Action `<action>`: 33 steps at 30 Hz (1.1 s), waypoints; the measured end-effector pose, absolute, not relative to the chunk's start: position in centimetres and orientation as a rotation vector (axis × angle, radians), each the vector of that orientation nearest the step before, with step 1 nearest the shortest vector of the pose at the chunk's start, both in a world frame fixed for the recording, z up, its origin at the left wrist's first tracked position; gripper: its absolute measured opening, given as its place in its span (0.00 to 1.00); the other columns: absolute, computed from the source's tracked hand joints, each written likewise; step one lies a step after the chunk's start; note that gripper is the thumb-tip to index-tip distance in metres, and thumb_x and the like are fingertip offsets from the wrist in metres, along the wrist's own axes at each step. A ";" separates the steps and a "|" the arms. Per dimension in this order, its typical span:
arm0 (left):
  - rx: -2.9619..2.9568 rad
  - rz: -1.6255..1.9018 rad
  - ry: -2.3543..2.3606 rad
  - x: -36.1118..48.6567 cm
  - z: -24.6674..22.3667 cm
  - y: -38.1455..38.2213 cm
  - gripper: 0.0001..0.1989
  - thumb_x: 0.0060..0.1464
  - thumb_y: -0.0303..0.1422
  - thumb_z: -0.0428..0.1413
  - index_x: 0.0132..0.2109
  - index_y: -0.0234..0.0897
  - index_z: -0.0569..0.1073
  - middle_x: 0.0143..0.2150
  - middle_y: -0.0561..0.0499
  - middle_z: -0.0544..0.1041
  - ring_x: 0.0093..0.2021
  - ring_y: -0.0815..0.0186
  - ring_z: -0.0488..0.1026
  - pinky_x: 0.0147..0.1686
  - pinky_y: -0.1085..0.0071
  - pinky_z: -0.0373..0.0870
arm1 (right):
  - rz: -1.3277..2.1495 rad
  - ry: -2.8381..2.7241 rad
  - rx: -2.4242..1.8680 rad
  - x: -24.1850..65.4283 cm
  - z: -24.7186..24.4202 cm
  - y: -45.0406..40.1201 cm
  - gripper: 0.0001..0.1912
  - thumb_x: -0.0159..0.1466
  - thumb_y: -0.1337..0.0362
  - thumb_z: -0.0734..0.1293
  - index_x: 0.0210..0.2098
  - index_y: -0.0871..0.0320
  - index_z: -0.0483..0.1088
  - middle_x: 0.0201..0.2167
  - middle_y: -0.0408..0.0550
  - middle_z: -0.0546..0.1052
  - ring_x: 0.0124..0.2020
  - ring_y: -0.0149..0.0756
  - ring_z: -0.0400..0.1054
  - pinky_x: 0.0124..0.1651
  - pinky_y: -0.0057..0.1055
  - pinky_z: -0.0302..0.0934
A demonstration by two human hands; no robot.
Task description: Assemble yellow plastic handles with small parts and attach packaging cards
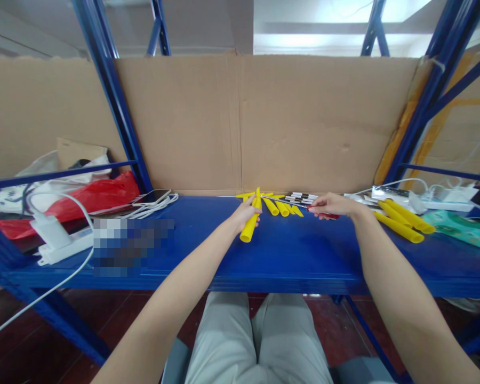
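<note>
Left hand [246,214]: your fingers wrap the yellow tube [248,232], its wide end toward you, tilted above the blue shelf [304,256]. Right hand [331,205]: your fingers close on the red-handled tool [330,216], thin shaft pointing left to the tube's far, narrower end. Cannot tell whether the tip touches. Judgement: brace the left wrist so the tube won't roll, and grip it clear of the shaft's line. Steer from the right wrist, lightly; a slick tube could let the tip skid toward your fingers. Mind the loose yellow tubes [282,208] and black-and-white pieces [302,198] just beyond; a low shaft may snag them.
</note>
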State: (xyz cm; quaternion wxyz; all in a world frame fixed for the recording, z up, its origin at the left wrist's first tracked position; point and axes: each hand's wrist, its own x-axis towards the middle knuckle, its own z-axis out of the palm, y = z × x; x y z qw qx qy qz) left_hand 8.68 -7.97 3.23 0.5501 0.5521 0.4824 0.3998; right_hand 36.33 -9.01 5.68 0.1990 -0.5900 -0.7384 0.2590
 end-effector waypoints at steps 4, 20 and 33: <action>1.295 0.930 1.130 8.7 3.1 -7.7 0.40 0.52 0.16 0.49 0.68 0.48 0.49 0.30 0.55 0.68 0.18 0.76 0.61 0.19 0.78 0.60 | 0.803 -2.049 -1.608 36.1 5.8 -9.4 0.29 0.42 0.40 0.72 0.28 0.59 0.69 0.18 0.41 0.70 0.16 0.23 0.58 0.16 0.23 0.48; 1.264 0.900 1.111 8.7 2.7 -7.4 0.41 0.51 0.17 0.49 0.68 0.48 0.48 0.32 0.54 0.69 0.18 0.76 0.62 0.18 0.79 0.61 | 0.815 -2.044 -1.631 36.4 6.0 -9.5 0.28 0.43 0.39 0.72 0.26 0.58 0.68 0.16 0.41 0.69 0.15 0.23 0.58 0.16 0.23 0.47; 1.273 0.923 1.081 8.7 2.8 -7.3 0.41 0.52 0.18 0.52 0.68 0.49 0.49 0.33 0.54 0.70 0.18 0.77 0.62 0.19 0.78 0.61 | 0.717 -1.929 -1.615 36.8 5.5 -8.8 0.25 0.41 0.48 0.76 0.28 0.57 0.66 0.15 0.40 0.69 0.14 0.25 0.60 0.16 0.24 0.51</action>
